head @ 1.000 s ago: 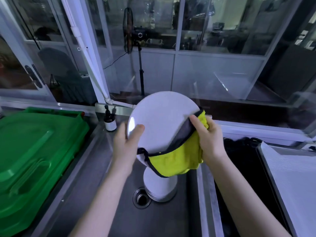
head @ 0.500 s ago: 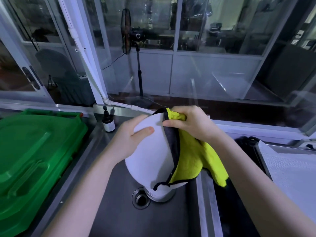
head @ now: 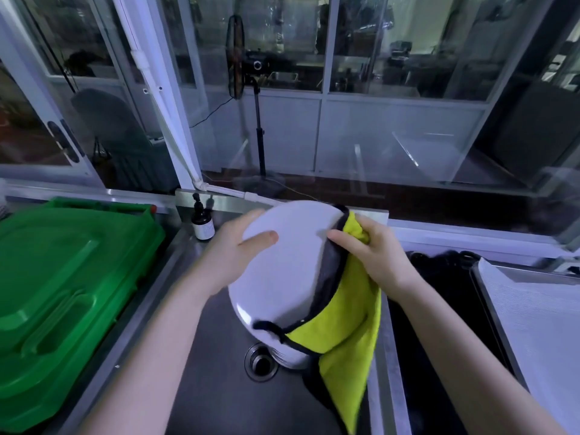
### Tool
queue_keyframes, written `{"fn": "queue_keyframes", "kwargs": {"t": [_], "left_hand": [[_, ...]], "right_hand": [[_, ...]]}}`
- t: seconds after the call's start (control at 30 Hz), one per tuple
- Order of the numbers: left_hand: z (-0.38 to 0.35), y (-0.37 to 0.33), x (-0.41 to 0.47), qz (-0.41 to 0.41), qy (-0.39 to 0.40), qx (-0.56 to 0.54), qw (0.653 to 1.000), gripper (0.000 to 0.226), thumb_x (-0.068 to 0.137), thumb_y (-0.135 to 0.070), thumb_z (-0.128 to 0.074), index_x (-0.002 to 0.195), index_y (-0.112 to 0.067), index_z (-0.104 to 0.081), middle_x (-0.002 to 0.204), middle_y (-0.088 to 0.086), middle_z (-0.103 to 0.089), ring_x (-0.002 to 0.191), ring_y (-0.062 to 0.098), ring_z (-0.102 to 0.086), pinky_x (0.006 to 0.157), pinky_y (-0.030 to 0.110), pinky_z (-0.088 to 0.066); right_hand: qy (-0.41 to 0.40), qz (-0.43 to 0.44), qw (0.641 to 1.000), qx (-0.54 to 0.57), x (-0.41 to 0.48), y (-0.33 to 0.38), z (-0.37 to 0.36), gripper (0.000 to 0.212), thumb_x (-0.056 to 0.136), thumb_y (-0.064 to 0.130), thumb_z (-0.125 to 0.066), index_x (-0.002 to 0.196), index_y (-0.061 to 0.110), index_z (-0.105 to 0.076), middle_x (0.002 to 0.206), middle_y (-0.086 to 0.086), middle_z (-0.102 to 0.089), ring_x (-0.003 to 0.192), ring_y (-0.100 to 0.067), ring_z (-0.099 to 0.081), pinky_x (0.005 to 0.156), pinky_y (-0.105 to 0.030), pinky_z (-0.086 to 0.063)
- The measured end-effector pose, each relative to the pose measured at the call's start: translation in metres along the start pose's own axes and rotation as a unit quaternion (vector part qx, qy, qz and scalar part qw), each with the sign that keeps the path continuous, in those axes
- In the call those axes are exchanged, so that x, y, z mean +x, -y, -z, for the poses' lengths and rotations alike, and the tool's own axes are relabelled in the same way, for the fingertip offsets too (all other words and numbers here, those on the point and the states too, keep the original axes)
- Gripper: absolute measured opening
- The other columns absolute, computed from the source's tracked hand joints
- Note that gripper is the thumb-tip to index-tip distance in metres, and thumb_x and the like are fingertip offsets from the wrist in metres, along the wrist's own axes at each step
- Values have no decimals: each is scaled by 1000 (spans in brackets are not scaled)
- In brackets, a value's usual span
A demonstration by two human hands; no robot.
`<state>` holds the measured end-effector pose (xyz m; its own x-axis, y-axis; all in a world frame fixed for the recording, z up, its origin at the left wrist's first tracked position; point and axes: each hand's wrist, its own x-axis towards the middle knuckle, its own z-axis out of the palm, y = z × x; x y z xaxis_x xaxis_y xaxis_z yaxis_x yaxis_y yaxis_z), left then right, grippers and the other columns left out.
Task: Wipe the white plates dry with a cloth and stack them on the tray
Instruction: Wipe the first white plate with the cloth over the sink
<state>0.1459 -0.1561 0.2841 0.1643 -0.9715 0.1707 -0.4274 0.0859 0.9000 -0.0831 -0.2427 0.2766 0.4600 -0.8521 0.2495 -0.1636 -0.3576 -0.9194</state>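
A round white plate [head: 282, 277] is held tilted over the steel sink [head: 219, 397]. My left hand [head: 235, 255] grips its left rim, thumb on the face. My right hand [head: 373, 255] pinches a yellow cloth with a grey side and black edging [head: 342, 321] against the plate's upper right rim; the cloth hangs down past the sink's right wall. Below the plate, a stack of white plates [head: 290, 356] sits beside the drain, mostly hidden. A metal tray with a white liner [head: 539, 324] lies at the right.
A green plastic crate lid [head: 62, 293] fills the left counter. A small brown pump bottle [head: 202, 222] stands at the sink's back left corner. The drain [head: 260, 362] is in mid sink. A dark basin [head: 445, 309] lies between sink and tray. Glass panels rise behind.
The plate tipped flatter a moment ago and now shows more of its face. My right hand with the cloth slid from the top rim round to the upper right edge.
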Motion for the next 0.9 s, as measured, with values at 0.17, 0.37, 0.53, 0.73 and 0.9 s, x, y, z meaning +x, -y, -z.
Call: {"fn": "queue_keyframes", "kwargs": {"t": [0.17,0.37,0.53,0.73,0.9], "left_hand": [[-3,-15,11,-37,-4,51,998,19,82,-32,-76,89,-45,-65,87,-23,-66,80,-6,-58,67,11,-40],[-44,10,-22,38,-252,-166,953,15,79,-37,-66,94,-42,-67,93,-20,-71,90,0,-66,69,14,-48],[-36,14,-22,-18,-175,-114,978,31,95,-17,-62,117,-39,-61,111,-25,-66,106,-9,-57,83,6,-41],[-17,-4,-7,-74,-35,37,996,41,90,-20,-71,105,-54,-53,104,-52,-54,105,-30,-45,83,-7,-28],[-13,8,-8,-53,-113,-64,990,30,87,-25,-72,113,-37,-67,112,-28,-67,109,-9,-58,88,9,-42]], "right_hand": [[44,85,987,-132,19,18,-4,35,81,43,-71,74,9,-66,67,1,-65,62,-13,-48,66,-32,-46],[-194,-71,967,147,-8,-21,-13,27,85,35,-73,86,9,-68,80,-1,-70,77,-9,-57,75,-35,-48],[-132,-91,981,111,-12,-22,-6,19,89,27,-72,93,9,-70,97,-15,-75,86,-16,-65,87,-47,-54],[70,79,978,-179,20,23,2,58,74,59,-64,73,2,-56,64,-10,-48,65,-19,-40,66,-42,-41],[-43,11,998,-47,0,3,-5,39,85,38,-71,82,0,-63,73,-16,-61,72,-9,-47,70,-41,-44]]}}
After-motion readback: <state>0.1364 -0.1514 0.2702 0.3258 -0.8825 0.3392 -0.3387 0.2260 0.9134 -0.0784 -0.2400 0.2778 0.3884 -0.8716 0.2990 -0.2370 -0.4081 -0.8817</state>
